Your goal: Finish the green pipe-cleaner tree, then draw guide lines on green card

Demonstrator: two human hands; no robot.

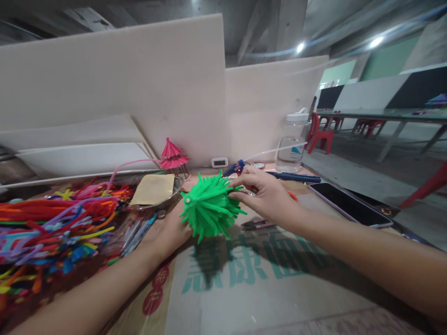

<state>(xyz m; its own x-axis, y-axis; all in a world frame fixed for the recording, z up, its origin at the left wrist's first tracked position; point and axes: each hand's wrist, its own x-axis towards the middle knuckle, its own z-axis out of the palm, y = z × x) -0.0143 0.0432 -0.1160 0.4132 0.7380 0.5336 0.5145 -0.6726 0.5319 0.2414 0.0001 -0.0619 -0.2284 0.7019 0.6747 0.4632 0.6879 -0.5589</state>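
Observation:
A bright green spiky craft piece [211,204], made of many pipe-cleaner strands fanning out in layers, is held tilted above the cardboard, with a small pale spot at its left tip. My left hand [174,228] grips it from behind and below; the fingers are mostly hidden by the strands. At its right edge my right hand [263,193] pinches a green strand between thumb and forefinger. Just behind lies a blue glue gun [238,167] with a small red light. Below the right hand are grey-handled pliers [256,225].
Colourful pipe cleaners [52,223] heap at the left, beside pens [139,232] and a metal bowl [169,201] topped by a yellow pad [153,189]. Behind stand a pink pagoda-like craft [172,156] and small digital clock [220,162]. A water bottle [291,144] and phone [349,204] are right.

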